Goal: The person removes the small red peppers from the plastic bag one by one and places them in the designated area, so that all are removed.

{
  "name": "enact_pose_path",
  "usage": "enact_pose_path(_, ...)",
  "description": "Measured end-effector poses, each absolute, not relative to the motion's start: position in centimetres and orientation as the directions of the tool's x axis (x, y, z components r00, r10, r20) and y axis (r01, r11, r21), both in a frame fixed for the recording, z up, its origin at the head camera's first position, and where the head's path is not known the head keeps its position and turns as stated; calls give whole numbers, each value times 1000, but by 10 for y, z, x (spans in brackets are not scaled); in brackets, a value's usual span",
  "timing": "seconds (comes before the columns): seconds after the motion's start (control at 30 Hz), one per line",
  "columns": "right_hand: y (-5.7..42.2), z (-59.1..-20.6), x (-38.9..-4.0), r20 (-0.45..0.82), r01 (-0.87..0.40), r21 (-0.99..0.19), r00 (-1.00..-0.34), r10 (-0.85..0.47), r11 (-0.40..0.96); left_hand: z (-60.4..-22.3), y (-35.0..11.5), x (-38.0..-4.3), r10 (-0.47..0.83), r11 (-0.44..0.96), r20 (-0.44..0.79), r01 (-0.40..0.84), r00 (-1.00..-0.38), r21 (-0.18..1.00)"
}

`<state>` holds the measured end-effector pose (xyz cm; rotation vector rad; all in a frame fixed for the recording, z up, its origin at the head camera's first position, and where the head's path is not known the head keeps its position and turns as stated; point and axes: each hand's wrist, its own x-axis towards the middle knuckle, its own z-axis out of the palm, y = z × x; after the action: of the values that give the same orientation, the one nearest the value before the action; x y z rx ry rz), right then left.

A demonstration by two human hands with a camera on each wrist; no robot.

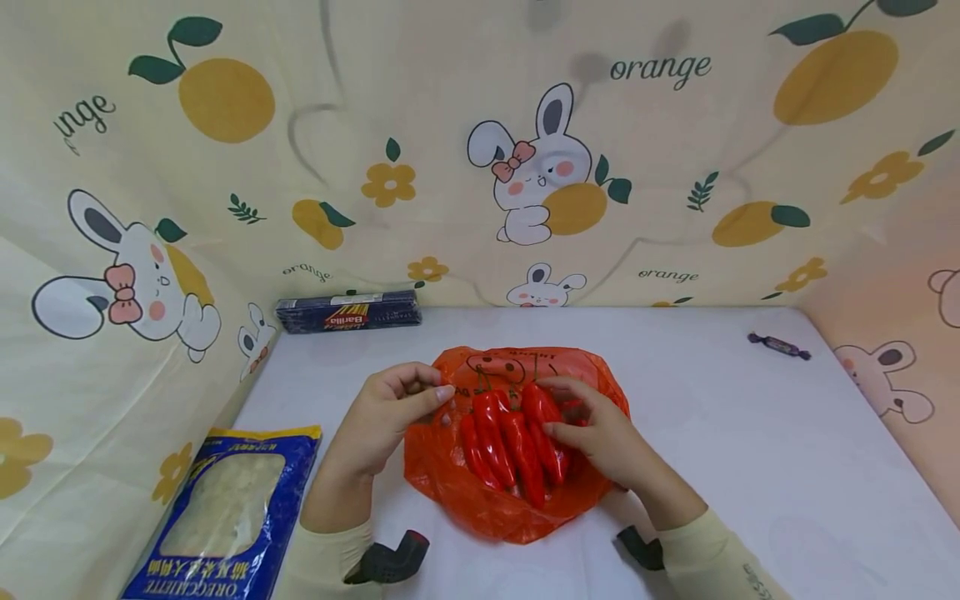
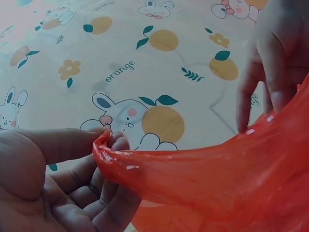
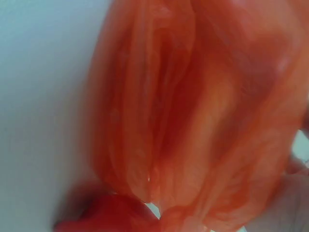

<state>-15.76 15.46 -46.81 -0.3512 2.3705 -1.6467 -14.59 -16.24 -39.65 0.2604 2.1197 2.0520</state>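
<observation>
A thin red plastic bag [image 1: 442, 483] lies spread on the white table with several glossy red chili peppers [image 1: 517, 442] in it. My left hand [image 1: 390, 412] pinches the bag's rim at its upper left; in the left wrist view the film [image 2: 159, 169] is gathered between thumb and fingers. My right hand [image 1: 600, 429] is over the right-hand peppers, thumb and index finger at one pepper's upper end; I cannot tell whether it grips that pepper. Its fingers [image 2: 246, 96] point down at the rim in the left wrist view. Bag film [image 3: 193, 111] fills the blurred right wrist view.
A dark blue Barilla spaghetti box [image 1: 348, 312] lies at the back left. Nearer on the left is a blue and yellow pack of orecchiette [image 1: 225, 508]. A small purple wrapped candy [image 1: 780, 346] lies at the back right. Printed cloth [image 1: 450, 83] walls in the table.
</observation>
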Motion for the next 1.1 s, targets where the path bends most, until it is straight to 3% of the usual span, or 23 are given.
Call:
enact_pose_path(0.47,178,-452,-148,16,-73,-984,-945,-328,162,-397,-163,-145,247,34,-2,7,-969,999)
enact_pose_path(1.1,258,-452,-130,75,-120,-965,-978,-196,231,-397,-161,-146,236,50,-7,5,-972,999)
